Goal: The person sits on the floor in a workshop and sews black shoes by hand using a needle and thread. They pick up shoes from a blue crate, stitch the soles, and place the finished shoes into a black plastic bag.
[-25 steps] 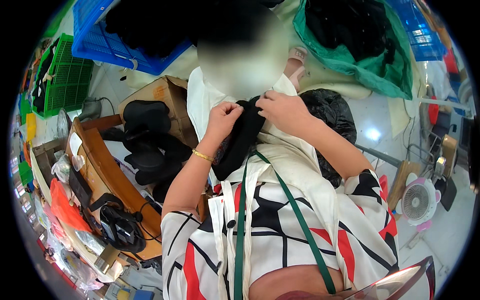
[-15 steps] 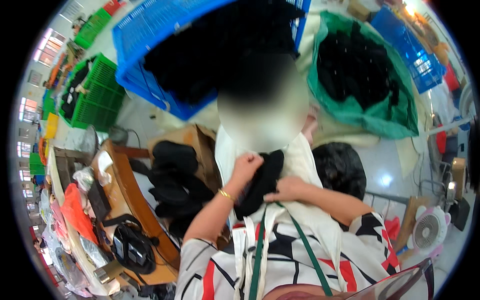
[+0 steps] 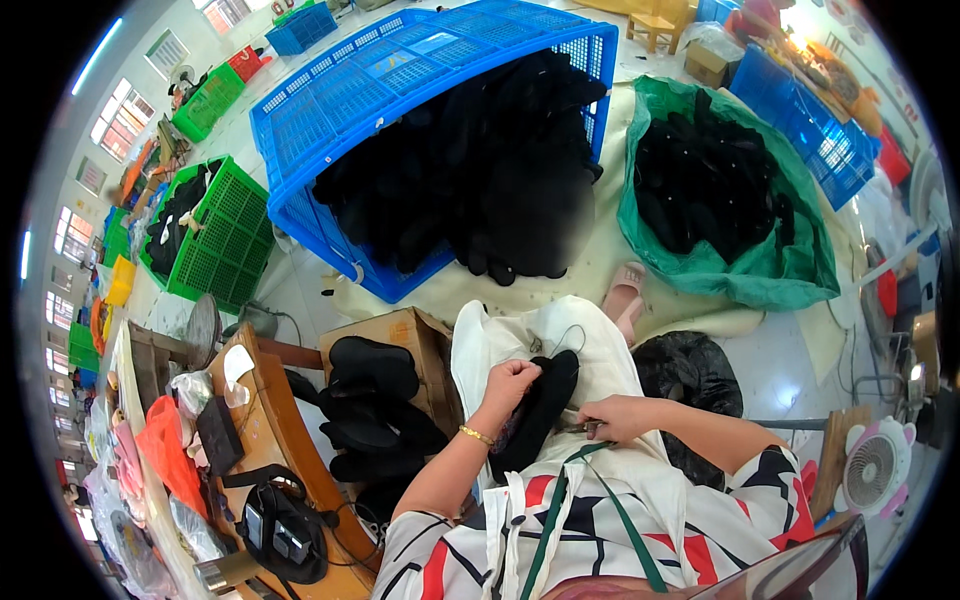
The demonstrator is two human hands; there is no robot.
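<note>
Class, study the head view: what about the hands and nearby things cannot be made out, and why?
Head view: full shape of the metallic object, mostly covered by the right hand.
Head view: underside of the black fabric piece at the left hand, facing away.
Head view: near part of the black pile in the blue crate, blurred.
Head view: part of the black plastic bag, behind the right forearm.
</note>
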